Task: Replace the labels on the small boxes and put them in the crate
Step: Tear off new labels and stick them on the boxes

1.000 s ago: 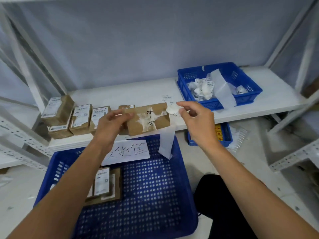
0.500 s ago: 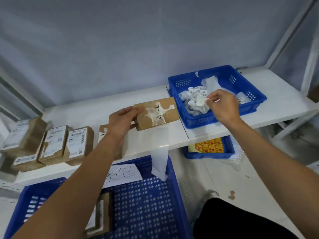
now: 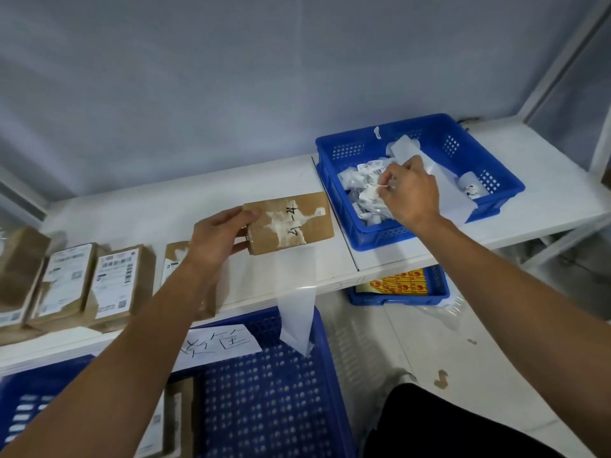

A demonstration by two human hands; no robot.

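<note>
The white shelf [image 3: 158,213] spans the view. Below its front edge sits the large blue crate [image 3: 274,401], which carries a handwritten paper note [image 3: 221,342] on its rim and contains one labelled box [image 3: 175,421] at its left side. A smaller blue basket [image 3: 383,234] stands on the shelf at right, filled with crumpled white labels. A row of labelled boxes [image 3: 115,282] lies on the shelf at left. The left hand [image 3: 215,239] grips the brown box [image 3: 297,226] by its left end, fingers curled round it, just above the shelf; the top face shows torn label residue. A translucent backing strip [image 3: 296,299] hangs below the box. The right hand [image 3: 413,193] is over the basket, fingertips pinching a small label scrap [image 3: 370,193].
</note>
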